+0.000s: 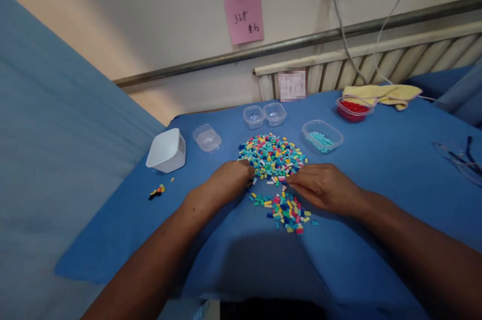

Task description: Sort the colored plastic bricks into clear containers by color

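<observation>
A large heap of small multicoloured plastic bricks (273,152) lies on the blue cloth in front of me. Closer to my body sits a smaller spread of the same bricks (288,212). My left hand (237,178) is curled at the heap's near left edge, its fingertips mostly hidden. At the near right edge, between heap and spread, my right hand (320,184) has its fingers pressed together, tips touching loose bricks. Whether either hand pinches a brick is too small to tell.
Behind the heap stand two clear tubs (264,115). A tub of light-blue bricks (322,137) and one of red bricks (354,109) are at right, near a yellow cloth (382,94) and glasses (461,162). A white box (166,151), a clear lid-like container (207,138) and a few bricks (157,191) lie left.
</observation>
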The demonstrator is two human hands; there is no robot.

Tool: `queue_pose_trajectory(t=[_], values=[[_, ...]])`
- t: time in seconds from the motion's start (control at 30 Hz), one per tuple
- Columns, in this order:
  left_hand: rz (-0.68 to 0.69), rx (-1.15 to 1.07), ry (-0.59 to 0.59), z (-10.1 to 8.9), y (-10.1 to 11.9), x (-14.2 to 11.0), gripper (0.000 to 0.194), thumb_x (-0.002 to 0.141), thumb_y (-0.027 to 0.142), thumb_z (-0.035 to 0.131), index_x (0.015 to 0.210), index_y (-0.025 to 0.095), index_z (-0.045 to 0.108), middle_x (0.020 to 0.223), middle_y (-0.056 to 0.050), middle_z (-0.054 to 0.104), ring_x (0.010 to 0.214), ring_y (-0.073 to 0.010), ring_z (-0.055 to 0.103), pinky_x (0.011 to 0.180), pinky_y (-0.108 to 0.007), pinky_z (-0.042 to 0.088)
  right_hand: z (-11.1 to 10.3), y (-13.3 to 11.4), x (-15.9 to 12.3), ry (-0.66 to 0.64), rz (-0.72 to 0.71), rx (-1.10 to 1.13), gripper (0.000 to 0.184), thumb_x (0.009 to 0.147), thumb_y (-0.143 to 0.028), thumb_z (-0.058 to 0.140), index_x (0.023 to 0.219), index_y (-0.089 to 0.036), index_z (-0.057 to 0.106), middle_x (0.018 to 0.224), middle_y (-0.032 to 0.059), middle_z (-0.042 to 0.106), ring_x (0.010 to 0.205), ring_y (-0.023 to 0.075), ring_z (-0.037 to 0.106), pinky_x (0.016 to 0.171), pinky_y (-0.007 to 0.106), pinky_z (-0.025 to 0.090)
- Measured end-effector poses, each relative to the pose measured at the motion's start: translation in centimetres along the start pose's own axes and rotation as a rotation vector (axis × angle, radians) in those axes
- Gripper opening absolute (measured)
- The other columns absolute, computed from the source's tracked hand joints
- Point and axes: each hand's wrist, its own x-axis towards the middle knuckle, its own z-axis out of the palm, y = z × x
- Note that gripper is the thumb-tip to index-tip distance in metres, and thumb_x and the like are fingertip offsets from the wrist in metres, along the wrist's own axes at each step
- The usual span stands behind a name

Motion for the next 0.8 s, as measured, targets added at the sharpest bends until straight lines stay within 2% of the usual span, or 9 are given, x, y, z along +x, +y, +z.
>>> queue_pose_trajectory(t=[0.13,0.37,0.47,0.6,0.8], values=[[0.018,-0.069,0.037,0.7,-0.8,-0.3,0.023,0.102,0.014,0.051,0.104,0.015,0.074,0.110,-0.014,0.077,0.099,-0.0297,0.074,0.082,-0.038,0.051,-0.1,0.0,-0.1,-0.006,0.018,0.028,0.021,0.115,-0.025,0.061,0.112,-0.023,0.082,0.100,0.0059,0.086,0.086,0.0203,0.081,0.085,0.034,0.062],[0.085,-0.100,0.023,0.3,0.0,-1.0,0.024,0.106,0.013,0.049,0.116,0.015,0.071,0.114,-0.011,0.073,0.099,-0.0269,0.072,0.083,-0.037,0.050,-0.1,0.0,-0.3,-0.064,0.028,0.013,0.026,0.118,-0.027,0.057,0.113,-0.022,0.082,0.097,0.0052,0.085,0.086,0.0197,0.079,0.086,0.034,0.060],[0.139,-0.056,0.033,0.5,-0.1,-0.8,0.021,0.110,0.016,0.050,0.112,0.016,0.071,0.109,-0.009,0.072,0.093,-0.0249,0.069,0.079,-0.037,0.048,0.0,0.2,-0.4,-0.082,0.039,0.015,0.026,0.117,-0.027,0.057,0.113,-0.023,0.082,0.102,0.0066,0.086,0.090,0.0198,0.079,0.088,0.033,0.060],[0.128,-0.006,0.045,1.1,-0.5,-0.4,0.018,0.110,0.016,0.051,0.104,0.018,0.068,0.102,-0.007,0.071,0.085,-0.0249,0.067,0.074,-0.039,0.045,-0.1,0.3,-0.4,-0.077,0.027,0.008,0.029,0.118,-0.027,0.055,0.110,-0.021,0.082,0.098,0.0072,0.084,0.087,0.0207,0.078,0.083,0.032,0.058],[0.133,-0.072,0.017,1.3,-1.0,0.1,0.020,0.108,0.013,0.053,0.104,0.017,0.072,0.105,-0.008,0.074,0.090,-0.0251,0.069,0.078,-0.038,0.046,-0.3,0.8,-0.5,-0.046,0.046,0.000,0.024,0.117,-0.025,0.058,0.114,-0.021,0.081,0.097,0.0066,0.084,0.087,0.0216,0.080,0.080,0.032,0.058]])
